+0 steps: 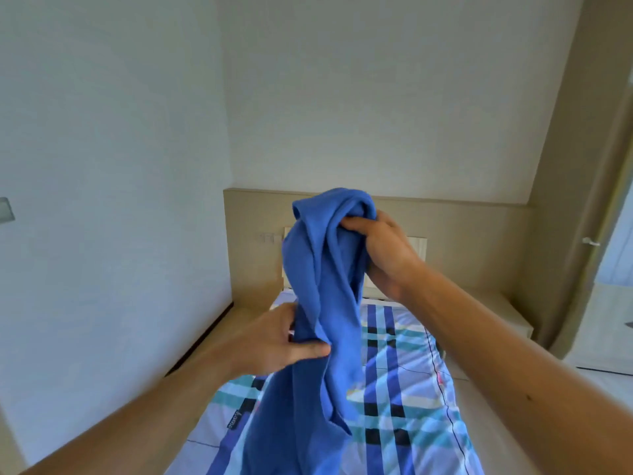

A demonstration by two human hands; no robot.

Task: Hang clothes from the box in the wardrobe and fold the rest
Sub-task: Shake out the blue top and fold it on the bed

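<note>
Right forearm (513, 371): bare, reaching in from the near right corner towards the bunched cloth
Blue garment (322, 303): held in the air above the bed, roped and twisted; its lower end drops out of view at the bottom; what sort of garment it is I cannot tell
Right hand (383, 255): clutching the gathered top, fingers buried in the folds
Left hand (284, 341): pinching a fold lower down, thumb laid over the fabric
Checked bedspread (411, 389): spread beneath the hanging cloth; no box or wardrobe in sight
Tangle risk: pulling the hands apart before finding a hem or shoulder would likely tighten the twist
Slip risk: the lower pinch looks light; a hard shake could free that fold
Crease risk: laid down as it hangs, it would fold crooked
</note>
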